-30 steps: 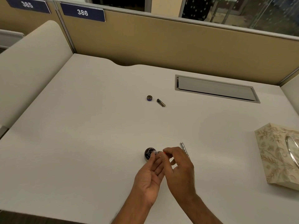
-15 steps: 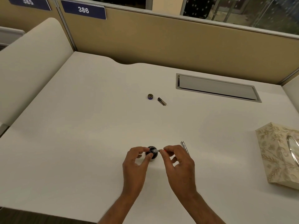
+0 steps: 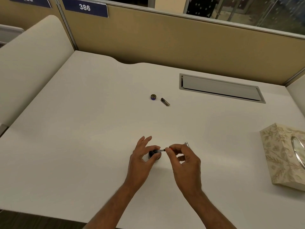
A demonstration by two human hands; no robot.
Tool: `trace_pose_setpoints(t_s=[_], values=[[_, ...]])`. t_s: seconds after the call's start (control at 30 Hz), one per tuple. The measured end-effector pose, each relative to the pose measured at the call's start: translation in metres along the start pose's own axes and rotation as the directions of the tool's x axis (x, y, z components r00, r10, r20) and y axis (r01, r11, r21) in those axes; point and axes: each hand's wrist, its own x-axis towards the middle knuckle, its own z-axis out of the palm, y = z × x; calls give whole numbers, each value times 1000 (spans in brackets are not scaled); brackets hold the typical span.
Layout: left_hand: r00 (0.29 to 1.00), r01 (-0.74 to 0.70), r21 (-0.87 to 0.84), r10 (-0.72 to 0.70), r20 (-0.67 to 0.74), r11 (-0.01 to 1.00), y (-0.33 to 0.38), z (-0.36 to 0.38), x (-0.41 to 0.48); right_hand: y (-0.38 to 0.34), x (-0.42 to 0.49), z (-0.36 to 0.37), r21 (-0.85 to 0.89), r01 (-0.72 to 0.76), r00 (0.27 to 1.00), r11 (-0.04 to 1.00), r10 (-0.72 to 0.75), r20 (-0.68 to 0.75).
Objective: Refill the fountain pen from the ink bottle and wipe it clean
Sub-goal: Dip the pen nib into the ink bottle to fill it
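Filling looks under way: my left hand (image 3: 142, 161) curls its fingers (image 3: 153, 147) round the ink bottle (image 3: 152, 153), my right hand (image 3: 184, 164) pinches the pen (image 3: 162, 150) at its mouth. Wiping remains, I judge.

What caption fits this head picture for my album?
Refill time: left hand holds the ink bottle, right hand holds the pen at it.

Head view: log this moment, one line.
left hand: holds small dark ink bottle | right hand: pinches slim pen section, tip at bottle

White "386" on blue partition plate (image 3: 85, 7), neighbouring plate (image 3: 29, 0) cut off
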Motion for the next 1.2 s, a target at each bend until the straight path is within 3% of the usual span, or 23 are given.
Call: trace_pose_setpoints(t_s=[0.53, 1.2], values=[[1000, 0, -70, 1, 25, 998, 2, 4, 0, -3, -3, 0, 36, -45, 999, 998, 46, -10], [996, 74, -119, -67, 55, 990, 4, 2, 4, -2, -1, 4, -88, 77, 997, 993, -77, 9]])
